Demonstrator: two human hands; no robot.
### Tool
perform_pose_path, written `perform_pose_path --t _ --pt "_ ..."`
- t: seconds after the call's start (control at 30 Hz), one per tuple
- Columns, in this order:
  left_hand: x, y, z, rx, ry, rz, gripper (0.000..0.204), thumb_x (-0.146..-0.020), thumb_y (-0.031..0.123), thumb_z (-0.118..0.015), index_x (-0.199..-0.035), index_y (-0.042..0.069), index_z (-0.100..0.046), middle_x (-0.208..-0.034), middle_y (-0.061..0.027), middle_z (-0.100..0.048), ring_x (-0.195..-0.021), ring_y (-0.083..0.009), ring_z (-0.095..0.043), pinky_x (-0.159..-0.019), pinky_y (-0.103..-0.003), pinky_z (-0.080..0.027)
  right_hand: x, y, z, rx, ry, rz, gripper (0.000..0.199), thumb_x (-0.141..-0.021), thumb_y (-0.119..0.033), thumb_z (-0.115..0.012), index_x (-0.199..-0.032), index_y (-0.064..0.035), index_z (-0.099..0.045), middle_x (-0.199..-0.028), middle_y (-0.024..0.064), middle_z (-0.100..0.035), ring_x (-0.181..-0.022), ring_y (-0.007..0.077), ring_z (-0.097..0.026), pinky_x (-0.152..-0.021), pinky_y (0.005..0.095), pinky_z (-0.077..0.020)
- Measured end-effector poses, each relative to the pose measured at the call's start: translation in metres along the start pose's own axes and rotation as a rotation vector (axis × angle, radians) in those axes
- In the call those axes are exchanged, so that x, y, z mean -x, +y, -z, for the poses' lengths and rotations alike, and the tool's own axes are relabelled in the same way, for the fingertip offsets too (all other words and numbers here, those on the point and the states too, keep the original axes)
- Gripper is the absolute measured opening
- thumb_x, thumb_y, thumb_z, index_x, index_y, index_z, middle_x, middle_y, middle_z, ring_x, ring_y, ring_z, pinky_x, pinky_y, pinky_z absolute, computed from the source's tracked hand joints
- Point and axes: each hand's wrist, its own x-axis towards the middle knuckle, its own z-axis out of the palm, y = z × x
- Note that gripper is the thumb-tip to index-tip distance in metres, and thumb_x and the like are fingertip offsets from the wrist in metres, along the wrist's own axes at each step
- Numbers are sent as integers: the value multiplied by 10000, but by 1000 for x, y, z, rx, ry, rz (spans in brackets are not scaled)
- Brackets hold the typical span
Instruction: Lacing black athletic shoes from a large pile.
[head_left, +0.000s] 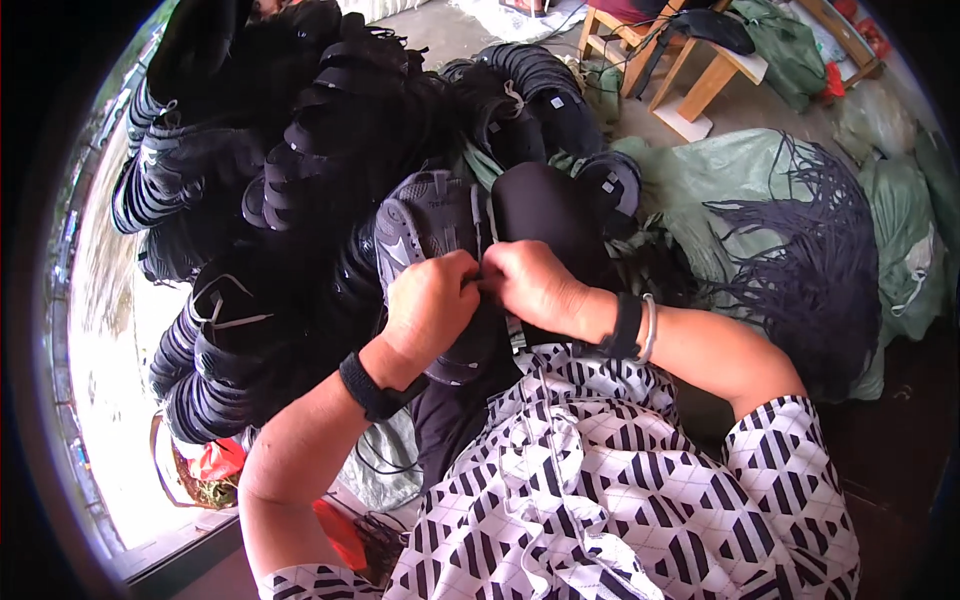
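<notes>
A dark grey shoe upper (432,207) with pale star-like marks on its side lies across my lap. Over it, my left hand (428,303) and my right hand (535,287) meet, fingers closed in a pinch with the fingertips nearly touching. Whatever they pinch is too small and too covered to make out. The left hand rests against the upper's near part, hiding some of it. Beside the right hand is my dark-trousered knee (545,205). Dark bands circle both wrists, and a pale bracelet is on the right one.
Stacks of dark shoe uppers (195,170) crowd the left, with more nested uppers (540,95) ahead. At the right, a heap of dark laces (810,235) lies on a green woven sack (700,175). A wooden stool (705,85) stands far right. An orange-red bag (215,458) lies lower left.
</notes>
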Motion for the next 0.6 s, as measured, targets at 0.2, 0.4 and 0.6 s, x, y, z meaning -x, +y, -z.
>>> perform_pose_path --t 0.2,0.4,0.6 --pt "5 7 -2 -27 64 -49 139 -770 165 -587 -861 90 -661 -735 -144 -654 -720 -342 -640 -656 -418 -514 -2 -5 22 393 170 359 151 -755 -61 -611 -895 -45 -557 -813 142 -636 -788 320 -643 -662 433 -508" --pt "3 6 11 838 325 53 118 -918 78 -544 -968 9 -625 -652 40 -529 -554 -22 -448 -501 -183 -390 -20 -5 42 785 -121 580 188 -778 -192 -619 -921 -84 -565 -713 82 -572 -764 299 -622 -762 459 -433" --pt "-34 -14 6 219 24 -7 166 -875 65 -531 -984 0 -637 -816 -110 -626 -607 -171 -613 -558 -296 -492 -32 -4 52 633 -357 641 230 -758 -243 -650 -957 -132 -624 -734 82 -628 -758 271 -617 -798 468 -345"
